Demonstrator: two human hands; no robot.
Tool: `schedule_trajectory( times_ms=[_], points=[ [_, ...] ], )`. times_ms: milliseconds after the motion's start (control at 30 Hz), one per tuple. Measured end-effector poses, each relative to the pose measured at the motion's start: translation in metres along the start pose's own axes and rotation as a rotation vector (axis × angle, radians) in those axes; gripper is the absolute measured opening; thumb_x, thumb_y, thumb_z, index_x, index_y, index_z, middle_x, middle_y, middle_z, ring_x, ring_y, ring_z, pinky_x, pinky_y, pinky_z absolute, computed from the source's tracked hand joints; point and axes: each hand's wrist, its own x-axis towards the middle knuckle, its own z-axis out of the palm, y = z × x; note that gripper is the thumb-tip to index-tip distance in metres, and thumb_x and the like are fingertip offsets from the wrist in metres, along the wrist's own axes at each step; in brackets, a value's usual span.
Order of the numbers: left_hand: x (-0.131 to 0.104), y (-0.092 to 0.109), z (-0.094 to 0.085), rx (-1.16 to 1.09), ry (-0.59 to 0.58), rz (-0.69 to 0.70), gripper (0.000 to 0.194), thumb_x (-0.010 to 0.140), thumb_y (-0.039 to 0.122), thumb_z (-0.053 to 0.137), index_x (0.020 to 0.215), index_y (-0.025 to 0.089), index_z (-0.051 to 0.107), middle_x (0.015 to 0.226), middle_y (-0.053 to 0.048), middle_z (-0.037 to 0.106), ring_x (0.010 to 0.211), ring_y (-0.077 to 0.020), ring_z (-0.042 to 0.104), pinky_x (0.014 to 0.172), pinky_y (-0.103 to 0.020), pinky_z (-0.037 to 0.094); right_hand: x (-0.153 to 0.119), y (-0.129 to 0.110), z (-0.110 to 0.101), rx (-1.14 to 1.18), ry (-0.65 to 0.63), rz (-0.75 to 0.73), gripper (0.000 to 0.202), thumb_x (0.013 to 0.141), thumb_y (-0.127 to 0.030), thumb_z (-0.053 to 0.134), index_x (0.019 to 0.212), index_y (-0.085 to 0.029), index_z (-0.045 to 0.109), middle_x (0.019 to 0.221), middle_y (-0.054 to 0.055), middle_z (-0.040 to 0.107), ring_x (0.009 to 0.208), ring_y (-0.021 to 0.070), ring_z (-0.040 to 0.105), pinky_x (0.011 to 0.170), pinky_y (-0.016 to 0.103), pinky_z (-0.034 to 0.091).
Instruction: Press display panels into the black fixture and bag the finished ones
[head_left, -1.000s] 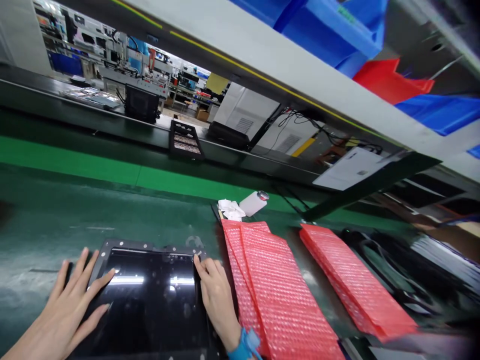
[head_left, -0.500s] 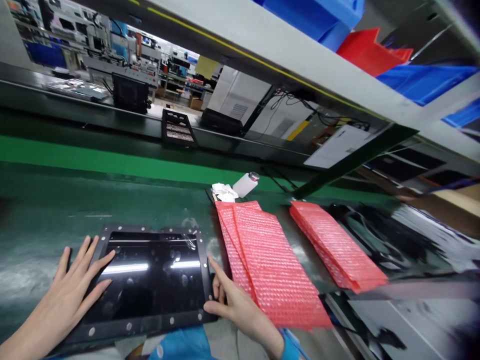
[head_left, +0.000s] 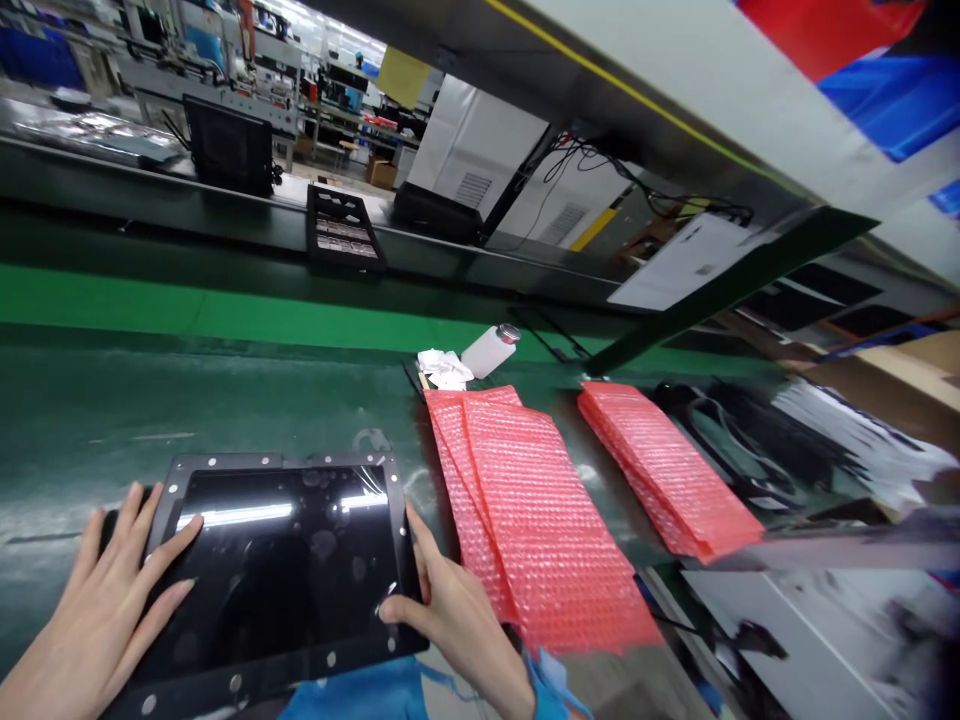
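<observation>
Head view — black panel [head_left: 285, 580] between splayed left hand [head_left: 101, 605] and right hand [head_left: 455, 602] — gripping its edge.

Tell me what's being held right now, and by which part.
The black panel: the right hand grips its right edge, thumb on the front. The left hand lies spread over its left edge.

A green bench [head_left: 262, 400] spans the foreground, with a dark ledge [head_left: 420, 290] along its far side and a white shelf [head_left: 675, 50] slanting above its right, joined to a dark post [head_left: 697, 302]. Beyond the bench stand white cabinets [head_left: 469, 150] and, toward its left, machines [head_left: 217, 75] under bright lights [head_left: 319, 25]. At its right, blur allows only a guess at cardboard [head_left: 877, 405].
</observation>
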Motion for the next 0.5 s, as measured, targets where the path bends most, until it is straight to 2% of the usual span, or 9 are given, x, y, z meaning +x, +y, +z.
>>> schedule_trajectory(
  times_ms=[133, 233, 433, 500],
  points=[
    [0.004, 0.01, -0.014, -0.001, -0.071, -0.016, 0.058, 0.099, 0.049, 0.033, 0.153, 0.028, 0.031, 0.165, -0.006, 0.014, 0.149, -0.0396, 0.015, 0.118, -0.065, 0.013, -0.011, 0.007, 0.021, 0.029, 0.25, -0.045, 0.064, 0.095, -0.048, 0.052, 0.149, -0.016, 0.038, 0.066, -0.004, 0.055, 0.054, 0.0151, 0.054, 0.051, 0.025, 0.04],
    [0.005, 0.017, -0.023, -0.019, -0.135, -0.079, 0.055, 0.101, 0.044, 0.031, 0.154, 0.028, 0.027, 0.165, -0.004, 0.012, 0.15, -0.0355, 0.014, 0.12, -0.062, 0.012, -0.011, 0.01, 0.029, 0.088, 0.357, -0.071, 0.052, 0.101, -0.046, 0.038, 0.142, -0.015, 0.05, 0.068, -0.001, 0.059, 0.055, 0.0144, 0.055, 0.055, 0.024, 0.044],
    [0.002, 0.017, -0.025, -0.051, -0.155, -0.078, 0.053, 0.103, 0.041, 0.033, 0.154, 0.029, 0.027, 0.165, -0.003, 0.015, 0.15, -0.0323, 0.015, 0.121, -0.06, 0.009, -0.01, 0.007, 0.032, 0.141, 0.44, -0.087, 0.047, 0.101, -0.042, 0.043, 0.137, -0.015, 0.056, 0.079, 0.005, 0.073, 0.062, 0.0176, 0.066, 0.061, 0.027, 0.052],
    [0.003, 0.016, -0.025, -0.043, -0.145, -0.079, 0.053, 0.103, 0.04, 0.035, 0.154, 0.029, 0.028, 0.164, -0.003, 0.016, 0.15, -0.0315, 0.015, 0.121, -0.059, 0.01, -0.01, 0.006, 0.034, 0.143, 0.483, -0.131, 0.044, 0.1, -0.038, 0.044, 0.137, -0.017, 0.056, 0.098, 0.008, 0.075, 0.074, 0.0194, 0.071, 0.07, 0.028, 0.056]
  ],
)
